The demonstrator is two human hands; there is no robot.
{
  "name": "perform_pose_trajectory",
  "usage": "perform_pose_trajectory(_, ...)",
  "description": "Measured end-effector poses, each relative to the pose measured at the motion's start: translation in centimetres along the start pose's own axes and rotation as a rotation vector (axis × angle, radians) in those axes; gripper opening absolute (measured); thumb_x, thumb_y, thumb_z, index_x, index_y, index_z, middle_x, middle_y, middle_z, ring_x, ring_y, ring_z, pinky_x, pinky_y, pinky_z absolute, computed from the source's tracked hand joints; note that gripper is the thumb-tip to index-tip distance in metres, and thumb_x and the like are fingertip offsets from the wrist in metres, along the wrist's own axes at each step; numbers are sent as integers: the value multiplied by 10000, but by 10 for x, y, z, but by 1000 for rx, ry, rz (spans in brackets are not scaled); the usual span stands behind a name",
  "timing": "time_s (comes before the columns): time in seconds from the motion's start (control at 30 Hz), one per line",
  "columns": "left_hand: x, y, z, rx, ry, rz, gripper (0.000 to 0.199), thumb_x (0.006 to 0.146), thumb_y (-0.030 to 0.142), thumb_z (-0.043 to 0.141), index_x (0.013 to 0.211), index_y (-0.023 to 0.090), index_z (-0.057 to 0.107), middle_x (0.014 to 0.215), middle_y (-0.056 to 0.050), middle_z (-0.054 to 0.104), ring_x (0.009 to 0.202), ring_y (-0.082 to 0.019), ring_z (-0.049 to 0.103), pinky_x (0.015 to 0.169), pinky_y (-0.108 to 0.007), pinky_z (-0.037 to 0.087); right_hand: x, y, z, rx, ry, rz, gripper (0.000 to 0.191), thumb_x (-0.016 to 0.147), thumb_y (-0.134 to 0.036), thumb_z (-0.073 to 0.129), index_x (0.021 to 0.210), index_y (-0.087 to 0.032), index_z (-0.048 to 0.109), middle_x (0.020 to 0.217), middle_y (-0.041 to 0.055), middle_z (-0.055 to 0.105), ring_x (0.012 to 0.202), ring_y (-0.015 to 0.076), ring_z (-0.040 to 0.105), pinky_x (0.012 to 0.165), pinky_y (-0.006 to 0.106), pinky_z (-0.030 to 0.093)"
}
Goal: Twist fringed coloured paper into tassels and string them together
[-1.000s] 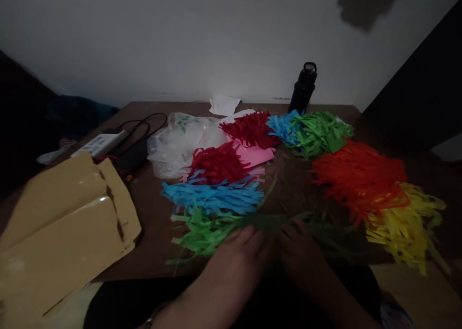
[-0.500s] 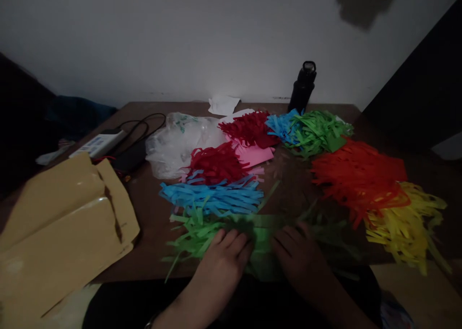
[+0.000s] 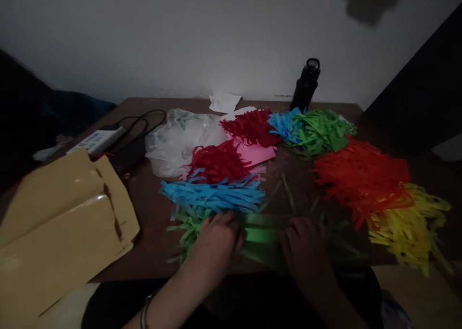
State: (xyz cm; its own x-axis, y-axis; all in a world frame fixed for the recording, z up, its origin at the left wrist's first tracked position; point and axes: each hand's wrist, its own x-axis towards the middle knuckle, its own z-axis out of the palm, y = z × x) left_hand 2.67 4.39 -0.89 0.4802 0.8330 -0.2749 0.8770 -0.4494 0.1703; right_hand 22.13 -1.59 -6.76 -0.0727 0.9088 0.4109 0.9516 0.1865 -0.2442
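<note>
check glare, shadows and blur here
Head view: dim, right hand darker than left hand; head view: green paper between them looks slightly blurred; head view: glare on tan packaging; head view: dark shadow on the wall, upper right.

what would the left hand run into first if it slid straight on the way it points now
Probably the light-blue bundle of fringed paper strips, just beyond the left hand, which is on the green fringed paper. The exact gap is unclear.

Lower centre: green paper (image 3: 262,235). Mid-frame: blue fringe (image 3: 216,195), dark-red fringe (image 3: 222,163). Right: orange-red fringe (image 3: 368,175), yellow fringe (image 3: 406,225). Lower left: tan envelope (image 3: 68,233).
</note>
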Motion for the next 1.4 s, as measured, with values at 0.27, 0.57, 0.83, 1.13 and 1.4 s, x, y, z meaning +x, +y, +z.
perform_pose_trajectory(0.27, 10, 0, 3, 45, 15, -31, 178, 876, 191, 531, 932, 134, 691, 998, -136, 689, 995, -353, 623, 856, -511, 455, 2, -8, -1, -108, 54, 71, 196, 928, -147, 458, 823, -180, 621, 905, 107, 674, 901, 281, 567, 902, 526, 326)
perform_pose_trajectory(0.57, 3, -4, 0, 47, 29, -14, 240, 877, 112, 474, 1014, 148, 669, 1034, -123, 693, 1004, -332, 630, 844, -489, 447, 4, -23, 4, 143, -1, -326, 345, 988, -111, 370, 769, -152, 634, 700, 44, 586, 684, 184, 490, 700, 342, 372)
perform_pose_trajectory(0.83, -28, -59, 0, -17, 187, 119, 321, 824, 90, 499, 1077, 204, 659, 1061, -105, 682, 993, -312, 612, 905, -536, 406, 4, -17, 8, 100, 17, -413, 401, 985, -92, 314, 710, -166, 596, 677, 45, 564, 675, 190, 466, 712, 354, 346)
perform_pose_trajectory(1.13, -23, 15, 9, -41, 240, 392, 161, 832, 85, 626, 954, 184, 659, 939, -53, 681, 863, -240, 611, 761, -356, 500, -3, -13, 6, 137, 32, -403, 316, 980, -119, 370, 764, -181, 592, 700, 22, 577, 697, 186, 494, 812, 388, 348)
perform_pose_trajectory(1.4, -16, 2, 43, 74, 410, 414, 144, 826, 110, 695, 950, 183, 678, 925, -36, 688, 825, -231, 564, 751, -368, 395, -8, -5, 3, 148, -53, -357, 362, 1025, -205, 308, 802, -174, 593, 760, 42, 602, 734, 202, 493, 783, 389, 334)
